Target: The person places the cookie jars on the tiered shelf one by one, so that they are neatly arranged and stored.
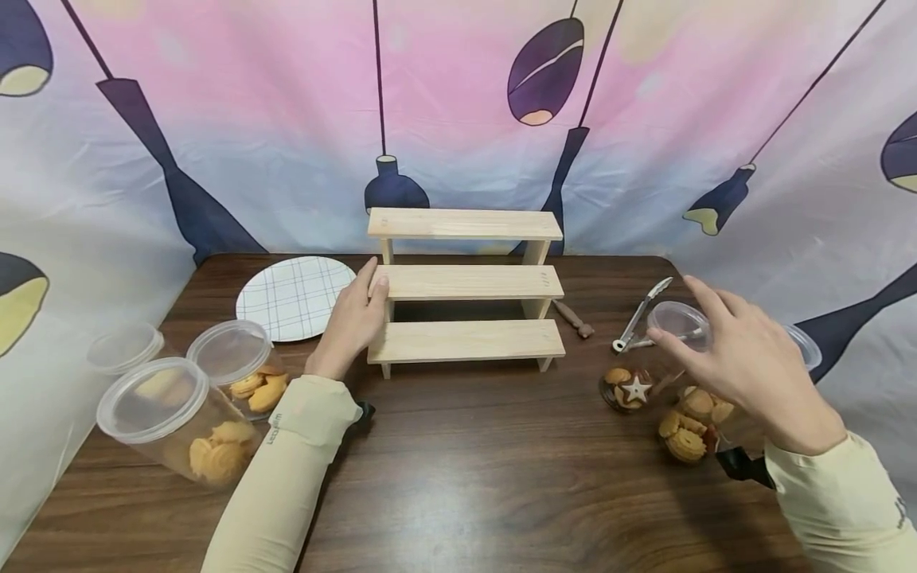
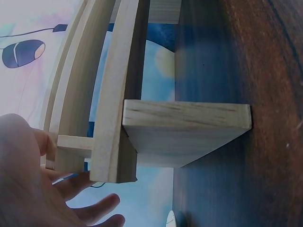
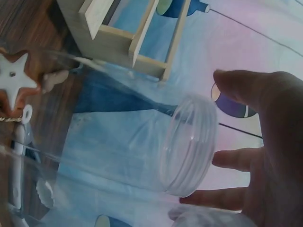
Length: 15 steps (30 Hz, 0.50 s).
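Lying beside cookie jar point(image 1: 653, 364): tongs point(image 1: 635, 321)

This looks like a small snack corner, at home or in a shop, I cannot tell which; a brown table point(image 1: 458, 477) stands by a pink and blue cloth point(image 1: 458, 87) with lamps point(image 1: 396, 191) drawn on it; on the table are clear tubs point(image 1: 161, 434) of cookies point(image 1: 220, 461), a wooden step shelf point(image 1: 466, 282), metal tongs point(image 1: 640, 317) and a round checked plate point(image 1: 294, 298).

Free lane between wooden rack point(image 1: 466, 282) and right jars point(image 1: 677, 313); tongs point(image 1: 637, 318), wooden handle point(image 1: 573, 319) obstruct rear part.
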Tool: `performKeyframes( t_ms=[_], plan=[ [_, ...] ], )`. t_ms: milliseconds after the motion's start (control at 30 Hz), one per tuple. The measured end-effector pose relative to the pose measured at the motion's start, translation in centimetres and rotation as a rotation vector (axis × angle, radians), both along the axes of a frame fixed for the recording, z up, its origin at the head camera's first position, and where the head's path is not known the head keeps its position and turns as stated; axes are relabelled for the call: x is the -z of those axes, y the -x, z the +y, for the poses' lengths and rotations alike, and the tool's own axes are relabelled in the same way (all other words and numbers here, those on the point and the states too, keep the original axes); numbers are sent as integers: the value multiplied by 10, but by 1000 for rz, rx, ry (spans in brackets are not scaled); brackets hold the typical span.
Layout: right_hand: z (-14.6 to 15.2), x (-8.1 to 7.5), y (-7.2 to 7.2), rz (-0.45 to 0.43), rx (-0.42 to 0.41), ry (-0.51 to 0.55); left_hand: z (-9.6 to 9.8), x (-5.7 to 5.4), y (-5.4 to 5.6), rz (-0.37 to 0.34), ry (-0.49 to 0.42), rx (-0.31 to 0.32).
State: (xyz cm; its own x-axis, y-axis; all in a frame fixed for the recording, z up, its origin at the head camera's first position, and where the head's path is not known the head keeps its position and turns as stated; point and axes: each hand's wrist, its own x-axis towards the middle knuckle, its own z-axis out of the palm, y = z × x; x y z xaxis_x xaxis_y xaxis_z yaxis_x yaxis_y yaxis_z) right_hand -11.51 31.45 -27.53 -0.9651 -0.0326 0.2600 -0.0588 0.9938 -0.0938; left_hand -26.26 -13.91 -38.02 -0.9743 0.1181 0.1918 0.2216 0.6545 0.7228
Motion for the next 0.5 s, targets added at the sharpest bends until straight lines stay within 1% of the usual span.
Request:
performKeyframes(
  t_ms=[133, 233, 500],
  plan=[
    [2, 4, 3, -80, 5, -36, 0, 1, 0, 0, -1, -1],
    [3, 6, 5, -117, -4, -49, 0, 1, 0, -1, -8, 3],
    [4, 8, 7, -144, -22, -43, 0, 3, 1, -4, -16, -3]
  ],
)
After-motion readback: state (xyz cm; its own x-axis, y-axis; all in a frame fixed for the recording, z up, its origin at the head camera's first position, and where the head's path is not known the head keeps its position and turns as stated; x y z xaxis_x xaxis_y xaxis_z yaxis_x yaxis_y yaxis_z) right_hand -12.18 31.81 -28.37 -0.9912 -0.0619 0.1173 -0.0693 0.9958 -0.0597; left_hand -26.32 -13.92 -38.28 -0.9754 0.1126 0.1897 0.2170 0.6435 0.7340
